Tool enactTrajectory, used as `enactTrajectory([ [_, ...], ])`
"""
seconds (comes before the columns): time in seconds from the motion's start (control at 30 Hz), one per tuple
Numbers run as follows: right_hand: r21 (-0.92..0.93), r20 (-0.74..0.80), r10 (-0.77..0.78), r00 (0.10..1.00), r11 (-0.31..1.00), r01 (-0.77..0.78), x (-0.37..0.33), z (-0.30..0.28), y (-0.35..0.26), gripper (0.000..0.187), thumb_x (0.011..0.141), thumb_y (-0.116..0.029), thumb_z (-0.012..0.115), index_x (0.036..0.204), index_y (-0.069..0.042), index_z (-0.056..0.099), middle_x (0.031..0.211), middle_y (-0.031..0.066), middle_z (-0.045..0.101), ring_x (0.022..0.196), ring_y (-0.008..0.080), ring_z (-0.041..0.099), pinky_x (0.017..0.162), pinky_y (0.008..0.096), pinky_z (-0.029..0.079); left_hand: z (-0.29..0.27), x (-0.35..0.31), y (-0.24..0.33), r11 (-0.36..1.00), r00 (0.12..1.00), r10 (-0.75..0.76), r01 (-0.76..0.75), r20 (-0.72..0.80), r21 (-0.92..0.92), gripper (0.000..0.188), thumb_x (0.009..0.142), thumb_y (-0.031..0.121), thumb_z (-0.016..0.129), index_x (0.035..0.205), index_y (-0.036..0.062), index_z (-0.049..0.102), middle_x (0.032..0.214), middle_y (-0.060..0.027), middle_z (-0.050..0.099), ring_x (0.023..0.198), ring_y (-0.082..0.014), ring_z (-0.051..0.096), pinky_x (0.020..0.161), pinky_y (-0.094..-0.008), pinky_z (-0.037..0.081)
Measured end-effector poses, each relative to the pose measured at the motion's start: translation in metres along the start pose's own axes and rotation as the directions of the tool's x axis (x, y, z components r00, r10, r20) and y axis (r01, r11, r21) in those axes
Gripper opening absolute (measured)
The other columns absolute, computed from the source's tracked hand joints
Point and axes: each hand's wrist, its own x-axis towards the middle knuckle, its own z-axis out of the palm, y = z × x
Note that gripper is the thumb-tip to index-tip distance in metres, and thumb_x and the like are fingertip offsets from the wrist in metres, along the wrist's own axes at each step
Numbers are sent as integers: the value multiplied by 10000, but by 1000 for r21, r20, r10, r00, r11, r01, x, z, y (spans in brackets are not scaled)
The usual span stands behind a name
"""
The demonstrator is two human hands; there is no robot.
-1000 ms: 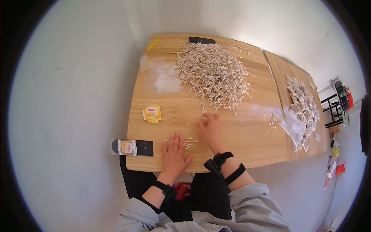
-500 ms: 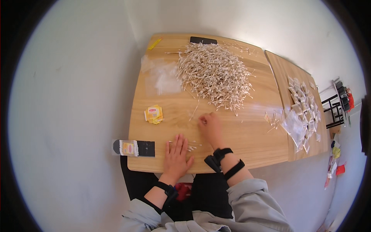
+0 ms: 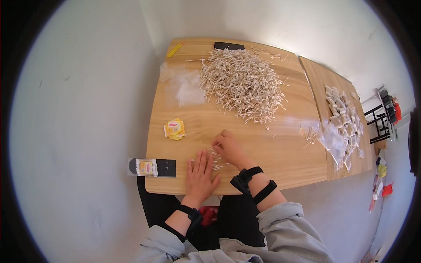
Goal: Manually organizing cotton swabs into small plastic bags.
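Observation:
My left hand (image 3: 200,179) lies flat near the table's front edge, fingers stretched out over the ends of a small row of cotton swabs (image 3: 215,165). Just beyond and to the right, my right hand (image 3: 230,149) is closed in a pinch on a cotton swab (image 3: 213,147), which it holds low at the far side of that row. Part of the row is hidden beneath my left fingers. Farther back rises a large heap of cotton swabs (image 3: 243,83). Left of my hands, a black holder (image 3: 166,168) carries a packed bundle of swabs with a yellow card (image 3: 148,167).
A stack of yellow cards (image 3: 175,129) sits on the left, with clear plastic bags (image 3: 186,87) behind it. Filled packets (image 3: 344,114) pile up on the right-hand table beside a clear bag (image 3: 333,142). Several loose swabs (image 3: 310,135) lie near the seam. A dark flat object (image 3: 229,46) rests behind the heap.
My right hand has come left and nearer to me, bringing a swab from in front of the heap to the small row. My left hand has stayed in place.

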Motion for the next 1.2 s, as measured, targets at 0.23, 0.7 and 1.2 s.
enactTrajectory([
  [0.23,-105,162,206,965,976,-190,-8,-13,-5,85,795,-105,654,875,-81,669,794,97,589,787,289,620,694,377,511,3,-4,-4,1000,1000,-2,2,13,-1,746,821,382,611,1429,43,343,1518,-163,264,1434,-285,198,1143,-528,123],
  [0.7,-133,-289,326,900,918,-375,87,9,16,240,816,-126,634,1054,-102,638,911,152,590,851,345,607,740,432,505,-3,2,-1,1000,999,-14,14,41,-1,760,839,423,569,1436,22,323,1533,-170,236,1436,-291,188,1135,-536,157],
  [1.2,-150,-500,226,836,928,-340,72,8,31,251,795,-218,699,876,-7,591,836,152,612,774,341,612,698,440,498,3,-1,-5,1000,1000,-5,5,5,-13,739,832,419,582,1422,38,354,1519,-167,268,1428,-302,208,1129,-546,156],
])
